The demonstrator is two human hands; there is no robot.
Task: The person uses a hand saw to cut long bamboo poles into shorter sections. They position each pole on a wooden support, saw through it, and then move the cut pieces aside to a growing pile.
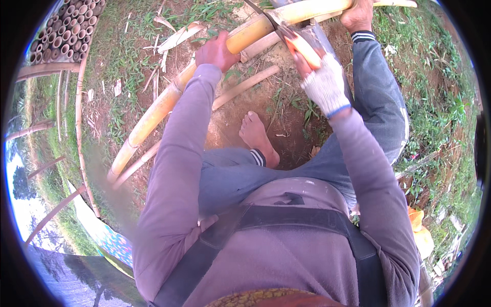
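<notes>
A thick yellow bamboo pole [169, 97] runs slantwise from the lower left to the upper right. My bare left hand [217, 52] is wrapped around it, left of a saw. My right hand [323, 79], in a white knit glove with its fingertips bare, is closed on the wooden handle [303, 50] of this hand saw. The saw's thin dark blade [269, 18] lies across the top of the pole, between my left hand and my raised right foot [357, 16]. That bare foot presses on the pole near its far end. The blade's teeth are too small to make out.
Split bamboo pieces [245, 87] lie beneath the pole, and a pale husk [180, 37] rests on the grass. My left foot [258, 138] stands on bare soil. At the upper left, many cut bamboo tubes [66, 31] are stacked beside a pole frame [79, 117]. An orange bag [418, 230] lies at right.
</notes>
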